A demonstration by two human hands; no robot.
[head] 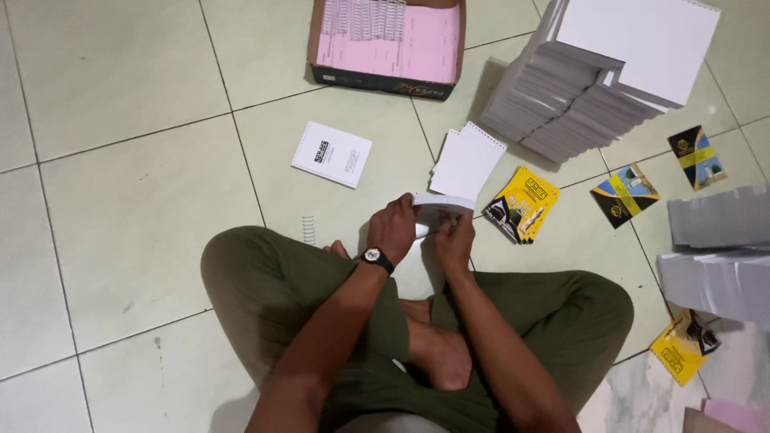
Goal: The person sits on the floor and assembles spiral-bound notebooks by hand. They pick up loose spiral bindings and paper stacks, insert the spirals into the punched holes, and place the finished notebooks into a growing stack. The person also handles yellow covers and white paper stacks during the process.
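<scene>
Floor (120, 200) of pale tiles, person seated cross-legged. Tall paper stacks (577, 104) far right; cardboard box (385, 80) with pink sheets ahead. Small white booklet (439, 204) held just above floor: left hand (393, 228) fingers closed on its edge, right hand (455, 240) pinching beside. Wire coil (308, 230) lies near knee.

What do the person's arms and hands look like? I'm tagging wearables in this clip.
Both forearms are bare, with no sleeves in view. The left hand has a black-strapped wristwatch with a round pale dial. The right hand wears nothing visible; no gloves.
</scene>
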